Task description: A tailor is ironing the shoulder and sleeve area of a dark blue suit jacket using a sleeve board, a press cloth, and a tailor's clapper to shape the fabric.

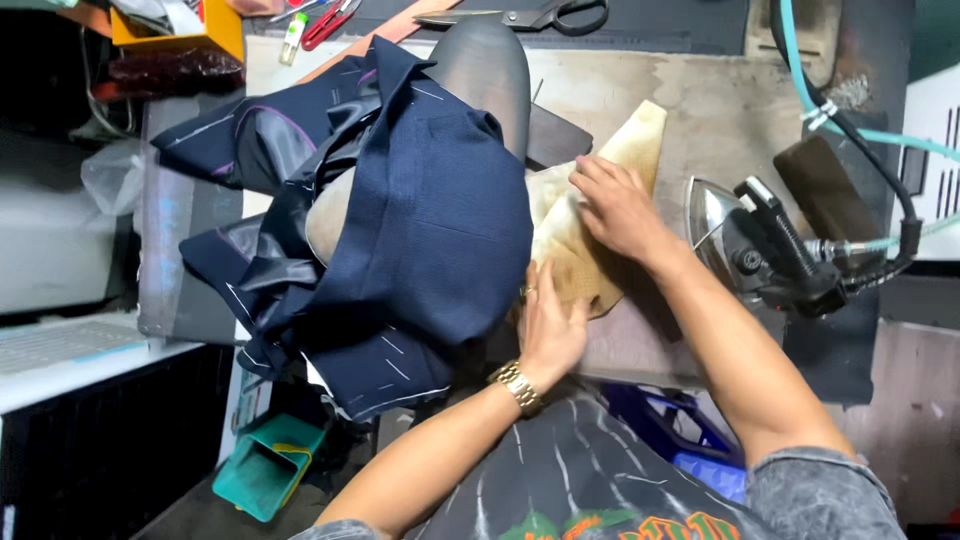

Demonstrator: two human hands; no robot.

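Pressing flat, the right hand (620, 208) lies open on one tan woven cloth (585, 235); the left hand (550, 325), open too, touches its lower edge, beside one navy jacket (430, 230); one steel iron (740, 240) sits right of the cloth.

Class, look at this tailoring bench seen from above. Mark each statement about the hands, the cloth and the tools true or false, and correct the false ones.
1. The right hand lies flat on the tan cloth. True.
2. The left hand grips the steam iron. False: the iron stands untouched to the right; the left hand rests at the edge of the navy jacket and the tan cloth.
3. A gold watch sits on the left wrist. True.
4. The black scissors lie on top of the jacket. False: they lie at the far edge of the table, beyond the jacket.
5. The jacket is bright red. False: it is navy with white basting stitches.
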